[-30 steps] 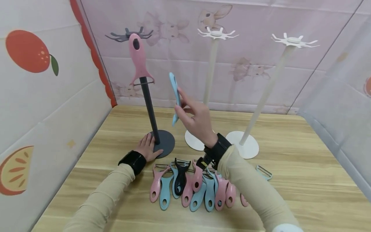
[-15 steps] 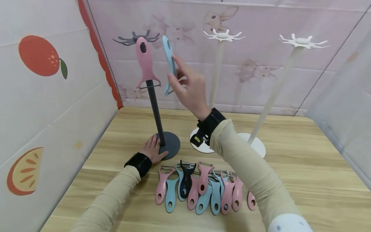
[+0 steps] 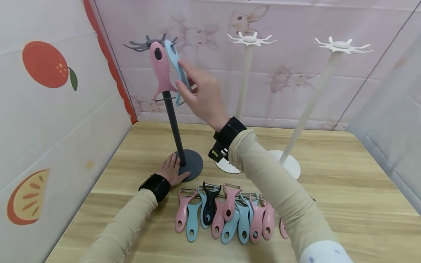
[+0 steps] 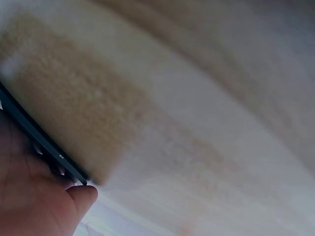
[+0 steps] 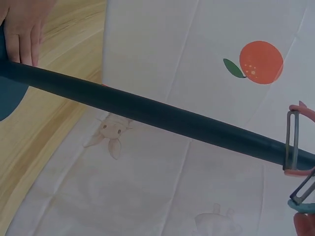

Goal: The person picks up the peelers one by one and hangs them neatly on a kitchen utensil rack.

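Note:
My right hand [image 3: 205,95] pinches a light blue vegetable peeler [image 3: 173,54] between thumb and fingers, handle end up and blade down. The peeler's top overlaps an arm of the dark grey hook stand [image 3: 144,45]; I cannot tell whether the hook passes through its hole. Just left of it a pink peeler [image 3: 160,67] hangs on the same stand, its blade [image 5: 292,140] visible in the right wrist view. My left hand [image 3: 171,171] rests flat on the stand's round base [image 3: 194,164], the thumb lying over its front edge.
Two white hook stands, one central [image 3: 248,65] and one at right [image 3: 309,87], stand behind my right arm. Several pink and blue peelers [image 3: 192,223] and a black peeler [image 3: 210,204] lie in a row near the front. Printed cloth walls [image 3: 197,14] surround the wooden table.
My right hand has raised the blue peeler and carried it left, from mid-air to the dark stand's hooks beside the pink peeler. My left hand has stayed on the base.

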### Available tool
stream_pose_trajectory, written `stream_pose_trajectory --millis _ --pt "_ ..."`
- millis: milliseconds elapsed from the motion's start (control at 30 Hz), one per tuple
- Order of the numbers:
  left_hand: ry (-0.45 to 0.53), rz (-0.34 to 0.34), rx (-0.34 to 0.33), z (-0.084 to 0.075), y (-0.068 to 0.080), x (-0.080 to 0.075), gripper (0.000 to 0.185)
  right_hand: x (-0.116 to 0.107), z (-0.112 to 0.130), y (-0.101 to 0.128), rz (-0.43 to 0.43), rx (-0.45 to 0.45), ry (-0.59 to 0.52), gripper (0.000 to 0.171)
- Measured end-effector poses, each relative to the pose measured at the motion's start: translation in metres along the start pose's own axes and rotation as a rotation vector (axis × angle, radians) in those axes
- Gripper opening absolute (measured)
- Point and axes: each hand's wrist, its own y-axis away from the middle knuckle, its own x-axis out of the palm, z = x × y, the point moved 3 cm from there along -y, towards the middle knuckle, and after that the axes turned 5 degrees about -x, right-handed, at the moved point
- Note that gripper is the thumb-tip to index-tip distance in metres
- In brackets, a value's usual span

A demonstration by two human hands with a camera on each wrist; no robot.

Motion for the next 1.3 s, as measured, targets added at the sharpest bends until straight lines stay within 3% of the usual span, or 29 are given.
stream_pose_trajectory --millis 333,567,767,1300 --pt "0.012 -0.023 -0.001 0.008 -0.001 0.006 0.078 0.016 -0.001 0.006 0.035 0.058 0.035 0.050" --pt "0.005 -0.025 -0.004 0.008 -0.001 0.002 0.076 0.022 -0.005 0.007 0.064 0.099 0.002 0.052" --pt "0.005 -0.009 0.004 0.013 -0.006 0.007 0.078 0.024 -0.007 0.013 0.094 0.126 -0.032 0.053" --pt "0.054 0.023 0.025 0.024 -0.007 -0.002 0.086 0.008 -0.010 0.062 0.168 0.073 -0.015 0.047"
